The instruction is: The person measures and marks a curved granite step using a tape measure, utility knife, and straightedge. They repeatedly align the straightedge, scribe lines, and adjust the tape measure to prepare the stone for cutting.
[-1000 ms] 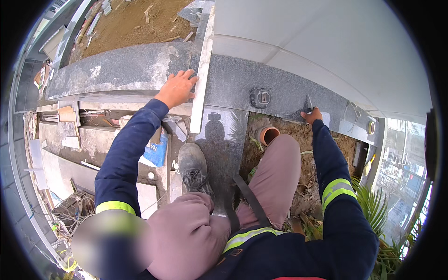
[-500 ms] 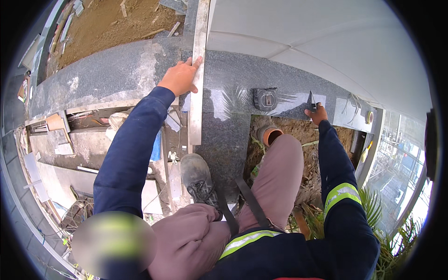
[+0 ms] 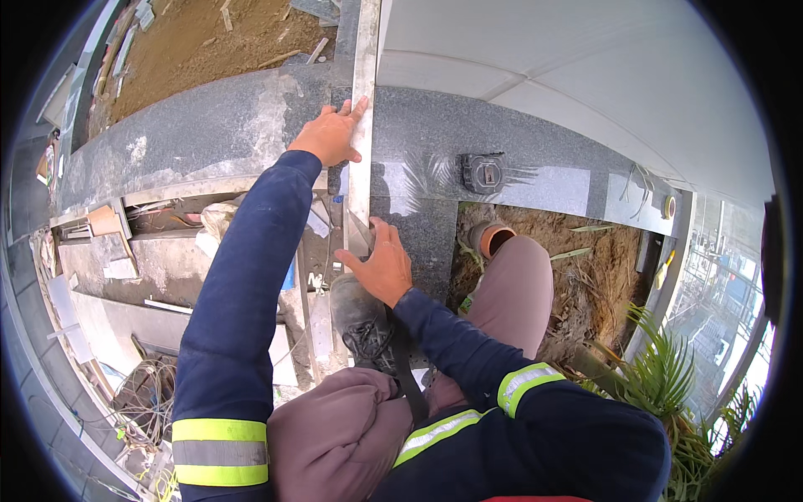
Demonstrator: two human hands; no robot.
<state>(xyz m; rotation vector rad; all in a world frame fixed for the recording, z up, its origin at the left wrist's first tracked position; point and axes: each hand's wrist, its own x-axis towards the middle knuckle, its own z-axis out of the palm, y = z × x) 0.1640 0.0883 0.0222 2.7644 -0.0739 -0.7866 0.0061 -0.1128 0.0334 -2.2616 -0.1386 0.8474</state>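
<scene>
My left hand (image 3: 333, 134) lies with spread fingers on a long pale straight bar (image 3: 363, 58) that crosses the grey granite slabs (image 3: 502, 134). Lower down, my right hand (image 3: 381, 263) has thumb and fingers around a grey triangular piece (image 3: 358, 238) against the bar's near end. A black, square-bodied object (image 3: 481, 174), apparently a tape measure, rests on the granite right of the bar. My grey shoe (image 3: 355, 318) is just below my right hand.
An orange pipe (image 3: 498, 238) rises from the soil beside my knee. Palm leaves (image 3: 669, 368) are at lower right. A pale wall (image 3: 585, 67) borders the slabs. At left are offcuts (image 3: 117, 251), tangled wire (image 3: 146, 393) and debris; a dirt bed (image 3: 184, 42) lies beyond.
My right hand has moved from the right part of the slab leftward and down to the bar's near end. My left hand stays on the bar, slightly higher in view than a second ago.
</scene>
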